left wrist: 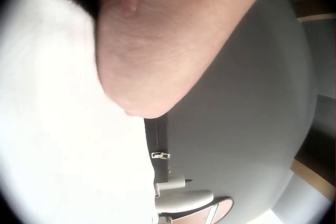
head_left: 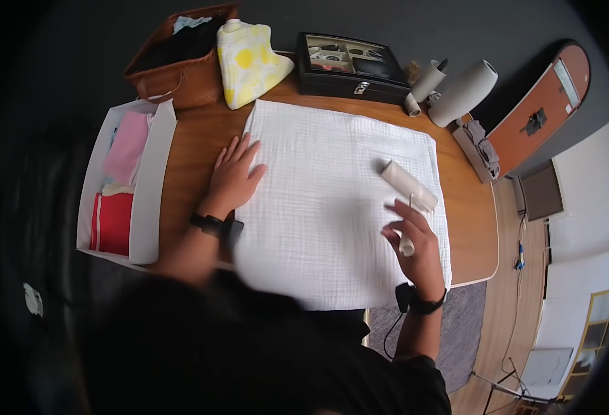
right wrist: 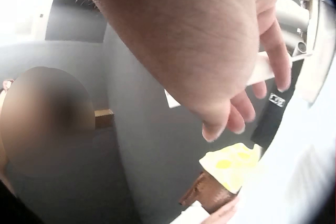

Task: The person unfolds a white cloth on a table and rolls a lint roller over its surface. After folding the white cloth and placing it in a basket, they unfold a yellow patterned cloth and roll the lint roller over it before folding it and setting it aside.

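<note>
A white crinkled cloth (head_left: 325, 200) lies spread over the wooden table. The left hand (head_left: 234, 173) rests flat at its left edge, fingers spread, some on the wood and the thumb side on the cloth. Over the right part of the cloth, the right hand (head_left: 418, 252) holds a lint roller (head_left: 407, 185) by its handle, with the roller pointing away from the body. In the right wrist view the pale handle (right wrist: 262, 69) passes behind the palm and between the fingers. The left wrist view shows mainly the heel of the left hand (left wrist: 152, 50) beside the cloth.
At left stands a white box (head_left: 153, 187) with folded pink and red cloths. Along the back are a brown leather basket (head_left: 190, 84), a yellow-spotted cloth (head_left: 245, 59), a black display case (head_left: 349, 86) and a grey vase (head_left: 463, 93). An oval-ended board (head_left: 532, 111) leans at right.
</note>
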### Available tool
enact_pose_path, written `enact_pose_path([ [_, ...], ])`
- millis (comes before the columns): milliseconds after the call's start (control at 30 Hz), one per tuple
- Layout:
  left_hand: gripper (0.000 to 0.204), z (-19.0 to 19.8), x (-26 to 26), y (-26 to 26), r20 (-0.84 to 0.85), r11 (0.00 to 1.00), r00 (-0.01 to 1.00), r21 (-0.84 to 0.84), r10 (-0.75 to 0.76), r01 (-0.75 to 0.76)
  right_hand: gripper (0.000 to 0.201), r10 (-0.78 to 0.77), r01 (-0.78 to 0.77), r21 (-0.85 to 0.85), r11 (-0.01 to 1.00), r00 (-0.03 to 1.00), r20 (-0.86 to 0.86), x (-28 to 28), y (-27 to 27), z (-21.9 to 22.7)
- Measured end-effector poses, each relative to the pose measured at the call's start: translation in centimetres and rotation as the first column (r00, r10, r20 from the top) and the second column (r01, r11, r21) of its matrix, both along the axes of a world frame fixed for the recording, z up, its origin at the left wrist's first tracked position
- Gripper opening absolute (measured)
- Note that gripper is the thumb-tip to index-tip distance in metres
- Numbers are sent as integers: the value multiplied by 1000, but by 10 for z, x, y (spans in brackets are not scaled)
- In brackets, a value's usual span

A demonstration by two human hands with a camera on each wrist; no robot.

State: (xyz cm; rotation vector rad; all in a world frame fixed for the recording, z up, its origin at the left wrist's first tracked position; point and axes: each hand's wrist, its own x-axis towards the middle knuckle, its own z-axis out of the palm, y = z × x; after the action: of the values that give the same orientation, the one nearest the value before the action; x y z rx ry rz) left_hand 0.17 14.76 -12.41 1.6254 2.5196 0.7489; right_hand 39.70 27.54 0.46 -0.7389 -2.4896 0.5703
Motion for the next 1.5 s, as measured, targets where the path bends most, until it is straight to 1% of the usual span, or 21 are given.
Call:
enact_pose_path([
  [100, 60, 1, 0, -1, 9, 1000, 1000, -11, -5, 5, 14, -91, 94, 68, 993, 995, -41, -5, 39, -38],
  [167, 60, 0, -1, 0, 9, 1000, 1000, -5, -11, 11, 12, -90, 98, 66, 993, 990, -112, -3, 70, -60],
  [200, 60, 1, -1, 0, 11, 1000, 1000, -5, -15, 15, 17, -106, 107, -1, 994, 981, -162, -1, 87, -72],
  [300, 60, 2, 0, -1, 9, 1000, 1000, -5, -21, 21, 14, -173, 161, -84, 983, 972, -161, -1, 106, -72],
  [333, 60, 2, 0, -1, 5, 1000, 1000, -6, -21, 21, 10, -193, 188, -47, 981, 965, -176, -1, 107, -71],
  [433, 60, 0, -2, 1, -7, 1000, 1000, 7, -23, 23, 10, -144, 141, -44, 989, 985, -92, 8, 96, -50],
  [500, 60, -3, 0, -2, -8, 1000, 1000, 11, -21, 21, 20, -68, 60, -75, 995, 991, -112, 7, 63, -29],
  [567, 61, -2, 0, -1, -15, 1000, 1000, 14, -20, 20, 25, 11, -25, -171, 985, 996, -83, 10, 33, -16],
  [633, 61, -3, -1, -1, -8, 1000, 1000, 19, -21, 21, 27, 62, -83, -185, 979, 991, -116, 13, 12, -21],
  [667, 61, -3, -1, -1, -7, 999, 1000, 19, -25, 25, 24, 67, -95, -223, 970, 989, -129, 19, 10, -29],
  [767, 62, -2, 0, 0, -14, 1000, 1000, -3, -16, 16, 18, 65, -91, -196, 976, 989, -132, 24, 19, -34],
  [800, 62, -1, 0, -1, -12, 1000, 1000, -9, -21, 21, 16, 37, -59, -156, 986, 990, -135, 29, 30, -46],
  [900, 66, 3, -3, -1, 15, 999, 999, -12, -30, 31, 35, -203, 193, -75, 978, 963, -178, 25, 51, -69],
  [933, 67, 2, -4, -2, 41, 999, 999, -12, -33, 34, 47, -249, 257, 70, 964, 962, -112, 30, 62, -77],
  [1000, 71, 8, -5, -2, 83, 999, 996, -19, -30, 32, 47, -326, 281, -265, 922, 935, -143, 37, 67, -80],
  [1067, 76, 16, 1, -1, 123, 999, 992, -43, -21, 26, 46, -345, 237, -455, 858, 923, -170, 36, 64, -77],
  [1167, 80, 47, 25, 3, 86, 987, 995, -151, -49, 62, 44, -363, 215, -570, 793, 918, -158, 38, 54, -68],
  [1267, 85, 57, 42, 13, 80, 967, 987, -202, -142, 155, 41, -380, 61, -641, 765, 847, -373, 48, 62, -89],
  [1367, 89, 41, 46, 24, 34, 966, 980, -168, -194, 197, 41, -389, 79, -581, 810, 814, -431, 55, 60, -82],
  [1467, 89, 14, 33, 31, -15, 971, 987, -178, -163, 158, 43, -334, 70, -518, 853, 835, -438, 69, 45, -75],
  [1500, 89, 14, 29, 30, -20, 975, 988, -168, -153, 147, 45, -305, 71, -479, 875, 849, -431, 73, 39, -73],
])
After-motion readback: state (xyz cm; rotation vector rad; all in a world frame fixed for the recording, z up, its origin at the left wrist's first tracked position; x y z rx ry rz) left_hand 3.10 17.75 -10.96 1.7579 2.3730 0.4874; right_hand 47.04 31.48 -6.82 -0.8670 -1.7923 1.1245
